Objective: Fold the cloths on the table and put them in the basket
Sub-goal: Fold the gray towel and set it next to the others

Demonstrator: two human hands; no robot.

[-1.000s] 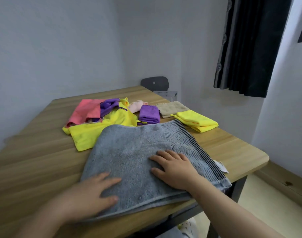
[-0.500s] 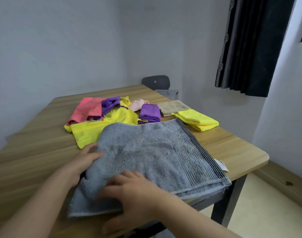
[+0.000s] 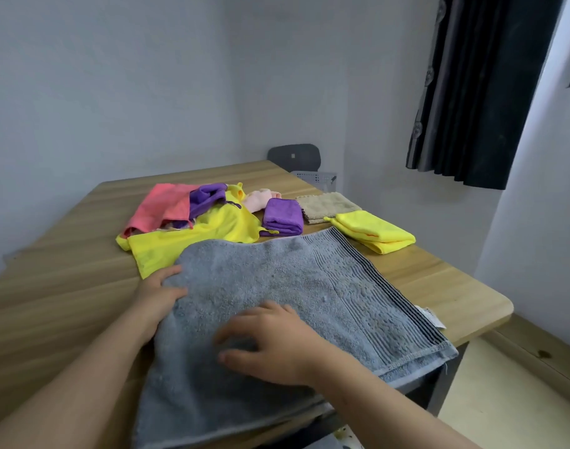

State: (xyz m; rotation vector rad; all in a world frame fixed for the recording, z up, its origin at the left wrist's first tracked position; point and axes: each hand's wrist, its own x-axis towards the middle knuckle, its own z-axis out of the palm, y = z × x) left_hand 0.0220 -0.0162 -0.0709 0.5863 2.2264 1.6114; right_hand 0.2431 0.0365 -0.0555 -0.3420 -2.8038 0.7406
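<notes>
Towel: grey towel at table's 6 o'clock edge, half-folded.
Left hand: pinching its left edge.
Right hand: fingers spread flat on top.
Done: purple cloth, yellow cloth folded, 1 o'clock.
Left: loose pile, 11 o'clock; basket not identifiable.

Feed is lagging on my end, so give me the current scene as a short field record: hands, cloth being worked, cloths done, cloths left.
left hand: gripping the grey towel's left edge
right hand: flat on the grey towel
folded: purple cloth, beige cloth, yellow cloth
unfolded: heap of pink, purple and yellow cloths
basket: not clearly visible
</notes>
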